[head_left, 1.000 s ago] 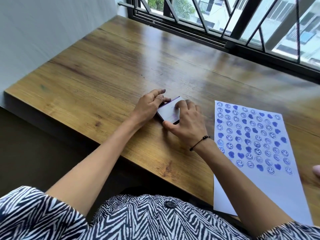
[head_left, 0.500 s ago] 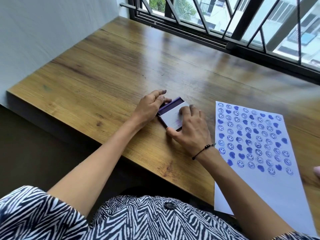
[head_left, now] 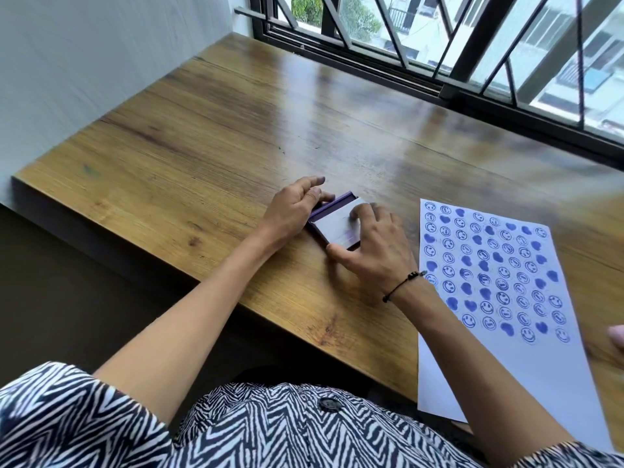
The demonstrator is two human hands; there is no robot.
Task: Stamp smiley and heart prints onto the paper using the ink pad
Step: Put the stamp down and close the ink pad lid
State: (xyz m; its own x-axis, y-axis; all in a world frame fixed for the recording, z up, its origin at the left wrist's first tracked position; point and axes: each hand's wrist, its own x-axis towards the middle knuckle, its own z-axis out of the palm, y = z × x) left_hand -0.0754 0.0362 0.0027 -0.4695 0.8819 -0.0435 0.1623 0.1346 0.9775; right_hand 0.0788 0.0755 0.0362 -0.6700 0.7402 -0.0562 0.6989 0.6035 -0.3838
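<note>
A small purple ink pad (head_left: 332, 220) with a white lid lies on the wooden table (head_left: 219, 136) near its front edge. My left hand (head_left: 292, 211) grips its left side. My right hand (head_left: 373, 246) rests on the white lid, thumb against the near edge, fingers on top. The lid sits slid partly off, so a purple strip of the base shows along the far side. To the right lies a white paper (head_left: 499, 292) with rows of blue smileys and hearts. No stamp is visible.
A barred window (head_left: 439, 38) runs along the far edge of the table and a white wall (head_left: 84, 62) stands at the left. The paper's near end overhangs the table's front edge. A fingertip of another hand (head_left: 616, 334) shows at the right border.
The lid has slid toward me under my right hand, baring more of the purple base at the far side. Both hands stay on the ink pad.
</note>
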